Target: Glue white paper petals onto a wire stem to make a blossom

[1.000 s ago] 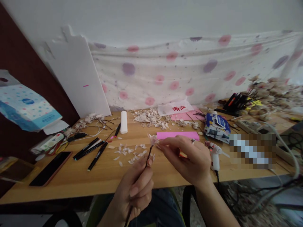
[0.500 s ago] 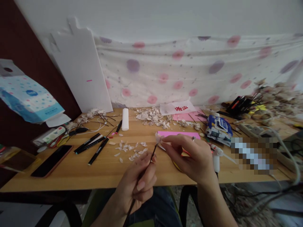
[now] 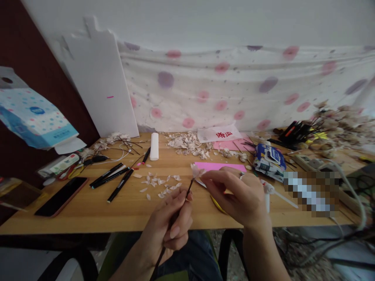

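Had my left hand (image 3: 173,221) curled snugly round a dark stem (image 3: 190,190), pale flower (image 3: 194,171) at its tip, held up over the wooden table (image 3: 117,219). My right hand (image 3: 238,195) was right up at the flower, thumb and forefinger nearly together, couldn't really tell if they'd actually pinched it.
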The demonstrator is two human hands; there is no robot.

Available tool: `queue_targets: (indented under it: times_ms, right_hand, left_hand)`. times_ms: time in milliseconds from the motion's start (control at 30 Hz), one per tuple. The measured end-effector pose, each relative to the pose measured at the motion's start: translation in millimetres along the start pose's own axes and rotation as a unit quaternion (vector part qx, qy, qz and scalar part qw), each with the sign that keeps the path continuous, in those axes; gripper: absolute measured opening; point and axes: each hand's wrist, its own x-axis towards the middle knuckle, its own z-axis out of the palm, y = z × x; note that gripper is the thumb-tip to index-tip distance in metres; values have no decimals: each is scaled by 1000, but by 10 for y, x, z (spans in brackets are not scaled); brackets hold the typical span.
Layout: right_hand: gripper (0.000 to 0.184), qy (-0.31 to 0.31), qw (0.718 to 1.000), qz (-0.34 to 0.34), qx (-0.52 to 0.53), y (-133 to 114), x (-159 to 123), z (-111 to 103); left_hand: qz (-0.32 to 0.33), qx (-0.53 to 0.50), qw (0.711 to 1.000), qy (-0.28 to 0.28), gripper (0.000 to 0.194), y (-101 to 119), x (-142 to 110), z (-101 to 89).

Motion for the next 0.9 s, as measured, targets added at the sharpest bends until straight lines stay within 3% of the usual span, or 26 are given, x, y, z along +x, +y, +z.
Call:
queue_targets:
  times_ms: [233,433,900]
  right_hand:
    - [10,-5,999,-22,-23,23,-4,11]
    - [7,17,999,-39,-24,17,-2,29]
    - [6,18,997,-52,-45,-14,-2,31]
  left_hand:
    - [10,13,1000,16,20,10,-9,18]
    - [-1,22,997,69,26,56,-20,119]
    - [10,19,997,69,24,60,-26,117]
